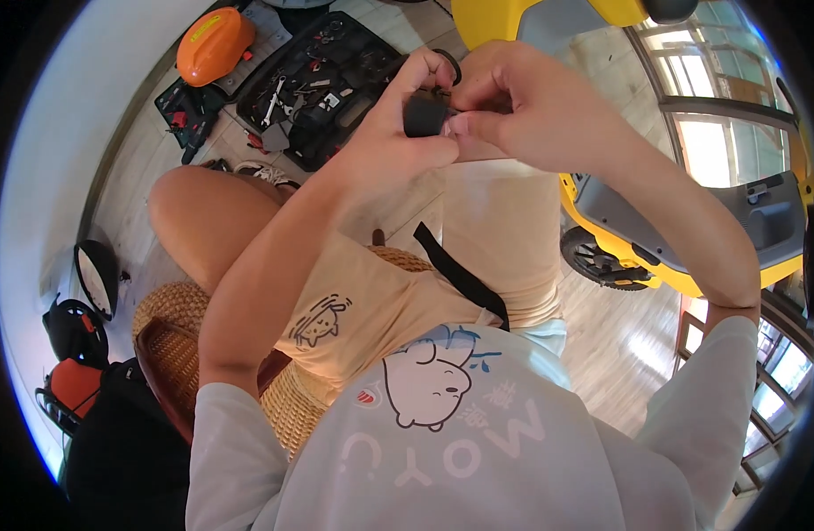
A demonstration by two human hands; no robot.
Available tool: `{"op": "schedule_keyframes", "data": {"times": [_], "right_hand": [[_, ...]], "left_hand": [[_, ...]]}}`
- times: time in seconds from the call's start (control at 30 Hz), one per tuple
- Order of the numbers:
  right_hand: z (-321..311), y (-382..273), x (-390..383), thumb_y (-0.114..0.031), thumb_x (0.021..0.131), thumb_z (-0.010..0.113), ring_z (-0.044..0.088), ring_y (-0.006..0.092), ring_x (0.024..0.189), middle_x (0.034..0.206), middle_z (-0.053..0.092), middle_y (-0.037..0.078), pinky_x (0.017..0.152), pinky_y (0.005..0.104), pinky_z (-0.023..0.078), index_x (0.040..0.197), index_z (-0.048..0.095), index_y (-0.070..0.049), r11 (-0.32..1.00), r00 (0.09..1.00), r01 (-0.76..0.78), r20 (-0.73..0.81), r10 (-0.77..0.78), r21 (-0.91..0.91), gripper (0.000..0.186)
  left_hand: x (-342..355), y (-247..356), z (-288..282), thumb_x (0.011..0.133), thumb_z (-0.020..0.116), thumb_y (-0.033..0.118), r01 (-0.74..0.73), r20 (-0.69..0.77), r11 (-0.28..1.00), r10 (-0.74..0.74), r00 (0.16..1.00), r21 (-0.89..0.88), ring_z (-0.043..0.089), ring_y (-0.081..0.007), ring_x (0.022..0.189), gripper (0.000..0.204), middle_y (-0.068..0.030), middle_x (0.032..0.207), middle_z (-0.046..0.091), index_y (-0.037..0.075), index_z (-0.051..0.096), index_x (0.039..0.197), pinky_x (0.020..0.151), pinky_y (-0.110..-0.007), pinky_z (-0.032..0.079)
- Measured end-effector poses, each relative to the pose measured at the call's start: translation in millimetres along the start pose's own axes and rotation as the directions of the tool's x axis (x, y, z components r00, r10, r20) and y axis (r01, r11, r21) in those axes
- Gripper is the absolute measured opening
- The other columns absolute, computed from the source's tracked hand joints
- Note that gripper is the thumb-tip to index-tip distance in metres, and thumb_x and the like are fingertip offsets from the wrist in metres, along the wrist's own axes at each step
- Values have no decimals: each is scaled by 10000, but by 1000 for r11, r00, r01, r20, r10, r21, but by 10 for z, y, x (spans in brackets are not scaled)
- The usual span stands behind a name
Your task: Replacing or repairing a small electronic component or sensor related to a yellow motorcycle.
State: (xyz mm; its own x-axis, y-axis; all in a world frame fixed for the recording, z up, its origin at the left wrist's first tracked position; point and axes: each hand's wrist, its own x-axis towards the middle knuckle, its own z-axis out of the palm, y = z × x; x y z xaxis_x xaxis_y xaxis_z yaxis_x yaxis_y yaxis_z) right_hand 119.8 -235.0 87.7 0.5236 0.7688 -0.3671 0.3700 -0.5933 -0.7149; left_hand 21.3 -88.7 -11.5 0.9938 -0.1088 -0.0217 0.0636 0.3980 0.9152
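Above my bare thigh, both hands meet around a small black part (425, 117) with a rounded, cylinder-like body. My left hand (391, 142) is wrapped round it from the left, thumb below and fingers curled over the top. From the right, my right hand (531, 111) comes in with thumb and fingertips pinched together at the part's right end. Whatever sits between those fingertips is too small and too covered to name. A thin black curved piece shows just above the left fingertips; I cannot tell whether it joins the black part.
An open black tool case (318, 93) with wrenches lies on the floor, beside an orange hard hat (215, 46) and a dark power drill (194, 133). A yellow and grey scooter (663, 221) stands at the right. I sit on a wicker chair (172, 323); a round mirror (97, 279) is at the left.
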Motion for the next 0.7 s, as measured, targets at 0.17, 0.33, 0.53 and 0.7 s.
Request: {"op": "schedule_keyframes", "data": {"times": [0.17,0.33,0.53,0.7], "right_hand": [[47,-135,-24,-54,755,703,627,327,677,774,644,144,622,395,492,834,705,-6,894,964,196,-89,-251,-402,92],[79,-123,-10,-82,716,707,645,324,690,722,636,145,629,409,522,767,682,-23,693,901,288,-57,-429,-660,82],[123,7,66,-123,659,702,672,272,704,766,644,83,628,357,555,770,666,-29,376,759,384,57,-648,-843,149],[106,-27,81,-117,705,682,670,267,741,793,627,68,627,355,554,819,666,-26,420,760,392,31,-649,-818,147]], "left_hand": [[26,-39,8,705,604,-50,-9,-23,992,6,1000,-125,491,-63,802,448,-4,989,489,127,413,1070,630,-237,407],[38,-30,33,706,569,-64,32,-15,966,-37,999,-257,501,-80,788,422,-5,882,497,128,421,1050,645,-243,400],[35,77,86,700,554,-36,105,-61,839,-162,985,-533,513,-144,739,398,-19,818,500,123,434,1045,709,-326,422],[20,61,-9,674,556,-55,156,-29,822,-205,978,-548,512,-156,775,445,-36,867,512,133,445,1062,719,-343,430]]}}
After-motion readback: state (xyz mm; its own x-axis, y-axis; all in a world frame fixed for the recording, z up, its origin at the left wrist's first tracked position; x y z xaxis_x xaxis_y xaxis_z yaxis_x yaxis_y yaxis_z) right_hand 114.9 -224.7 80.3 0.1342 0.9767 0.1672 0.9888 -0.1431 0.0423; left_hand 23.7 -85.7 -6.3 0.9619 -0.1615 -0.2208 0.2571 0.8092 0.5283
